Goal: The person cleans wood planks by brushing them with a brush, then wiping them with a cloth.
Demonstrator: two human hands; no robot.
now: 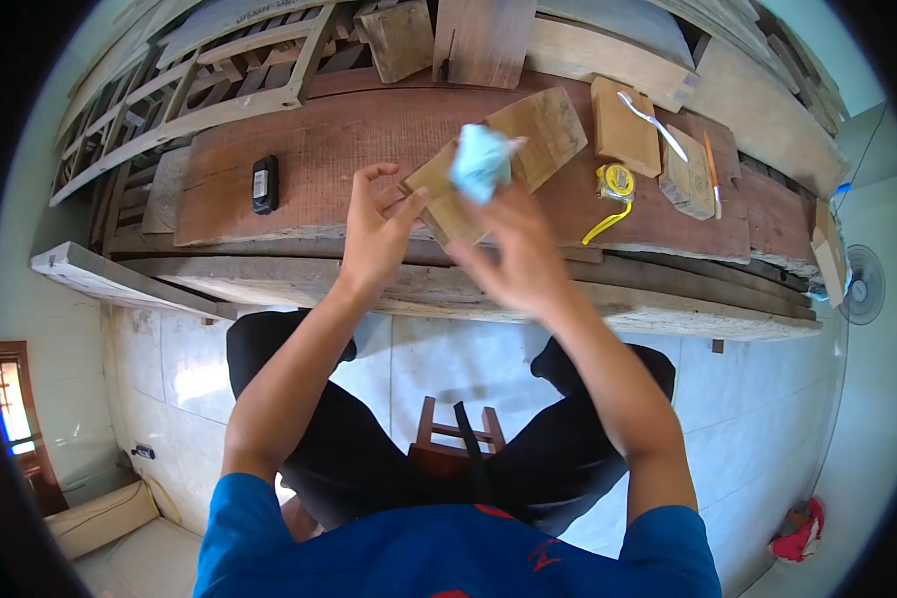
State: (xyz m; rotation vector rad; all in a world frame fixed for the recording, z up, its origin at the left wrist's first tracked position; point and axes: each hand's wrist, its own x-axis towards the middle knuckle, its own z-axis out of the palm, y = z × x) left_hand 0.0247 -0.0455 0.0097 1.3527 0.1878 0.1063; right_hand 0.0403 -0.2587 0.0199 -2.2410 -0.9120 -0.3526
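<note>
Head view looks down on my left hand (374, 234) pinching the near corner of a flat wooden board (548, 130) between thumb and fingers. The board lies tilted across the reddish bench (349, 140). My right hand (513, 254), blurred, is closed around a bunched blue cloth (478, 164) pressed on the board's middle. A yellow tape measure (616, 182) sits just right of the board, and a black device (264, 184) lies well to the left
</note>
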